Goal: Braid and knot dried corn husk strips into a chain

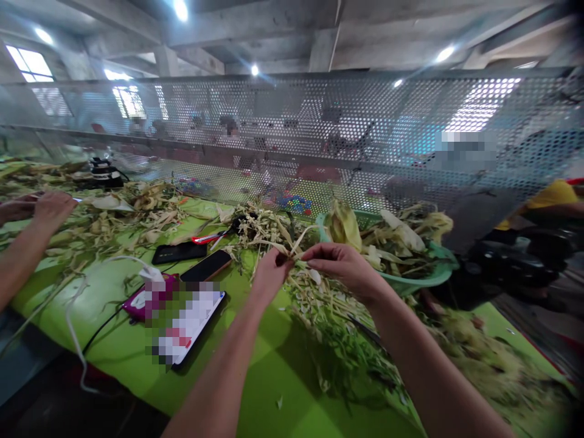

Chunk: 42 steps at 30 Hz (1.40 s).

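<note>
Both my hands meet over a green table (274, 365), just in front of a heap of dry plant strips (264, 228). My left hand (274, 271) is closed in a pinch on a pale husk strip (298, 240). From the right, my right hand (342, 264) comes up to the same strip, its thumb and fingers pinched together at the strip's lower part. Beneath and beside my right hand lie green leafy stems (342, 347) with small pale bits. A green basket (424, 280) holding dry husks (396, 240) stands behind my right hand.
Left of my arms lie a lit phone (201, 322), two dark phones (207, 267) (177, 252), a purple pouch (148, 298) with a white cable, and a red cutter (205, 239). Another person's hands (52, 207) are at far left. A perforated metal screen (283, 140) runs behind.
</note>
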Motion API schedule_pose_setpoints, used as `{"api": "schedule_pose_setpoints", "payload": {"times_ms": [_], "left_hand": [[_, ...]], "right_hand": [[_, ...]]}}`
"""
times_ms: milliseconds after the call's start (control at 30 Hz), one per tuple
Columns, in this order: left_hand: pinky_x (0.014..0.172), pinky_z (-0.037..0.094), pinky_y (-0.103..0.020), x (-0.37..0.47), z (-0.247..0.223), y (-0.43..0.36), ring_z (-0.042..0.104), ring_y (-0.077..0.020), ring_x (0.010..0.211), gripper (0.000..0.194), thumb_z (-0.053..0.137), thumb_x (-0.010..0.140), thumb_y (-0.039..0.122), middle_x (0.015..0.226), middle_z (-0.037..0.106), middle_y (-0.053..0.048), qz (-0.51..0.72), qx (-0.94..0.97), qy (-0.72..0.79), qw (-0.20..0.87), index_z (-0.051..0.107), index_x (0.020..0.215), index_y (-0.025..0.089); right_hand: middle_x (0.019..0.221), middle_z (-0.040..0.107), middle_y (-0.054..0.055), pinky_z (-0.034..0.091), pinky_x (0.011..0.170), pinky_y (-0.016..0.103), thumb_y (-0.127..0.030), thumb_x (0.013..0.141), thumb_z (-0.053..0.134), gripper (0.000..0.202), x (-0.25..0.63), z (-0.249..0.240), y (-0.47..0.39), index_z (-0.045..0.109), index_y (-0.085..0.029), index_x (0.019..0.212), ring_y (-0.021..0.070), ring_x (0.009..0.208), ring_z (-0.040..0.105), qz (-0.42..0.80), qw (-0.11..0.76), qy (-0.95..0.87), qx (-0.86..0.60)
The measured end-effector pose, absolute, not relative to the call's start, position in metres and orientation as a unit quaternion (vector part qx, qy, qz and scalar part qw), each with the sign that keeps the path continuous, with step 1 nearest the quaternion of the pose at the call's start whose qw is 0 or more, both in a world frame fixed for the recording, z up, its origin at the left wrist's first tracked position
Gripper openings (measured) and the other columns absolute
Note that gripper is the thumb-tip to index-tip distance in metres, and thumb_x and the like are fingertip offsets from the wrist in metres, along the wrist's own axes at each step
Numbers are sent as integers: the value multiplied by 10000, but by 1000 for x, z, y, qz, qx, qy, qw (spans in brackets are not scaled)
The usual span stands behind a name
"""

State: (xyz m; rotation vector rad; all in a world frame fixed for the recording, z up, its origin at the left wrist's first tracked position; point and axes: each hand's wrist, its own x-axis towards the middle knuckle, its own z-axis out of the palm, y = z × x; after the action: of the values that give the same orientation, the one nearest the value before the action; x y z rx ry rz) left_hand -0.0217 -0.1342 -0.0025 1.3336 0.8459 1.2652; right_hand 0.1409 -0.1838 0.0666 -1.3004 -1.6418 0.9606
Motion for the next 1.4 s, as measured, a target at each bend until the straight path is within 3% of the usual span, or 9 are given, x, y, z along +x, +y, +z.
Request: {"api": "schedule_pose_setpoints", "payload": {"times_ms": [100, 300, 500, 767, 967, 1067, 1200, 1300, 1400], "left_hand": [[609, 384, -220, -21, -1, -139, 517, -141, 645, 70, 658, 696, 167, 706, 642, -5, 511, 625, 345, 479, 672, 759, 193], [804, 426, -280, -19, 4, -144, 558, -190, 866, 231, 524, 760, 152, 934, 669, -29, 427, 736, 335, 405, 690, 919, 174], [680, 400, -236, -19, 6, -144, 522, -144, 744, 311, 519, 829, 382, 850, 649, -16, 444, 664, 343, 494, 667, 994, 165], [597, 378, -226, -23, -2, -135, 474, -111, 628, 338, 604, 760, 453, 707, 588, -6, 487, 569, 357, 558, 665, 845, 131], [574, 355, -221, -22, 0, -137, 473, -105, 607, 328, 644, 721, 444, 698, 612, -13, 474, 549, 340, 598, 691, 817, 133], [562, 343, -223, -22, 1, -138, 467, -103, 593, 326, 636, 726, 431, 687, 610, -10, 453, 568, 340, 598, 694, 824, 126], [635, 389, -240, -25, 6, -141, 538, -138, 669, 296, 592, 765, 393, 717, 642, -11, 392, 660, 375, 520, 715, 883, 150], [666, 412, -259, -27, 9, -145, 590, -177, 744, 272, 557, 785, 350, 803, 686, -32, 333, 736, 418, 416, 719, 928, 184], [667, 419, -270, -27, 12, -149, 613, -198, 765, 269, 536, 794, 338, 850, 705, -57, 290, 778, 438, 345, 712, 944, 201]], "right_hand": [[767, 678, 25, 410, 636, 287, -323, 686, 709, 194, 137, 61, -181, 730, -193, 829, 136, 666, 545, 398, 451, -608, -518], [712, 653, 4, 362, 526, 232, -323, 635, 753, 229, 134, 49, -173, 729, -178, 811, 84, 565, 481, 418, 521, -530, -522], [798, 691, 26, 317, 449, 220, -463, 728, 684, 325, 130, 51, -177, 710, -177, 881, 66, 476, 461, 433, 541, -509, -511], [749, 700, 61, 358, 448, 229, -621, 819, 497, 474, 125, 44, -174, 617, -164, 780, 108, 478, 551, 446, 578, -472, -495], [658, 639, 9, 230, 396, 218, -444, 699, 711, 308, 126, 29, -166, 675, -153, 795, 58, 413, 346, 401, 573, -508, -502], [619, 612, -1, 304, 446, 227, -394, 717, 707, 261, 123, 30, -168, 701, -166, 844, 96, 477, 429, 338, 587, -544, -495], [768, 680, 46, 452, 639, 281, -314, 745, 689, 142, 123, 35, -172, 729, -190, 801, 182, 703, 601, 214, 525, -665, -487], [847, 696, 50, 468, 732, 299, -290, 809, 619, 144, 124, 35, -173, 740, -214, 828, 197, 783, 634, 180, 458, -734, -468], [806, 696, 32, 470, 693, 287, -309, 806, 625, 158, 126, 28, -170, 711, -213, 898, 188, 743, 628, 181, 443, -725, -494]]}}
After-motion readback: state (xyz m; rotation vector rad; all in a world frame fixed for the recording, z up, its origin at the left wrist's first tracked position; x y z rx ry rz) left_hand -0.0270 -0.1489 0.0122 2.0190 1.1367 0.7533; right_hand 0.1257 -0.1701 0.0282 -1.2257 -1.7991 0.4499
